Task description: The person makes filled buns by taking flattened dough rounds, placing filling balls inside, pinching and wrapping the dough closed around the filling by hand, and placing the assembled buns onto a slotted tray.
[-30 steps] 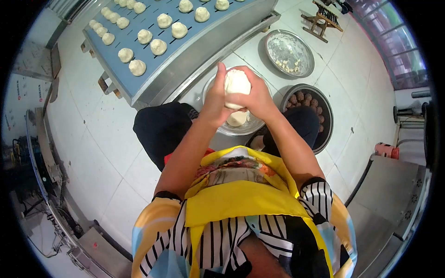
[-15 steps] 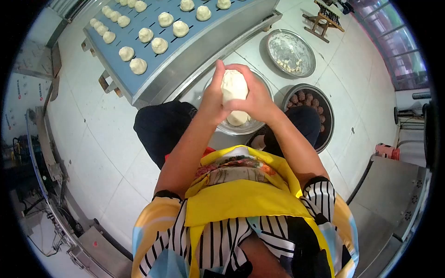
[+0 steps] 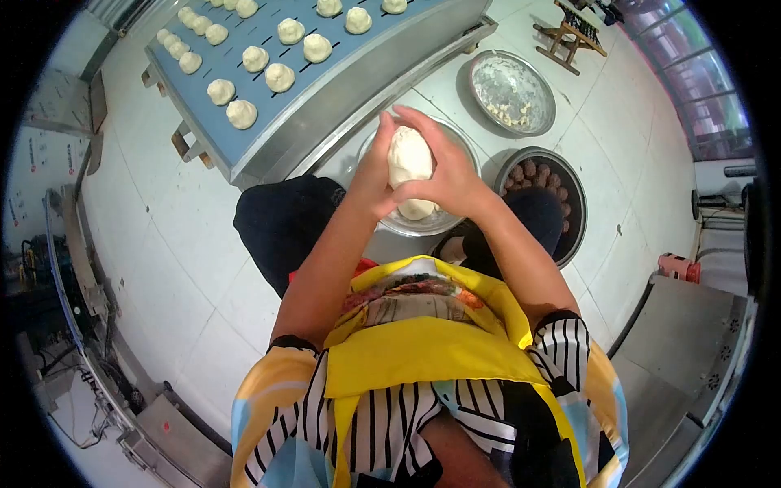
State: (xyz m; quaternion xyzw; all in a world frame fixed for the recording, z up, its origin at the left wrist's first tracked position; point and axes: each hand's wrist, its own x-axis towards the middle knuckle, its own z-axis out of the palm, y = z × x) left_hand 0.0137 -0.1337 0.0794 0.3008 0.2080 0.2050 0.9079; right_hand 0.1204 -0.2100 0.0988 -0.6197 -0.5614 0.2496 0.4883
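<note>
Between my two hands is a pale, rounded ball of dough (image 3: 410, 156), held above a metal bowl. My left hand (image 3: 374, 175) wraps its left side with the thumb near the base. My right hand (image 3: 450, 172) curves round the right side and top, its thumb across the lower edge. Below them, more dough (image 3: 416, 210) lies in the metal bowl (image 3: 469, 146), partly hidden by my hands. Round dough balls (image 3: 279, 78) stand in loose rows on the blue surface (image 3: 224, 150) at upper left.
To the right, a dark pot (image 3: 579, 207) holds several brown balls (image 3: 543, 175) beside my knee. Behind it sits a floury metal basin (image 3: 512, 81) with dough scraps. A small wooden stool (image 3: 569, 37) stands at the back; metal equipment (image 3: 675, 342) lines the right side.
My fingers have shifted slightly around the dough ball, and the right hand has opened a little, so more of its surface shows. The rest looks the same.
</note>
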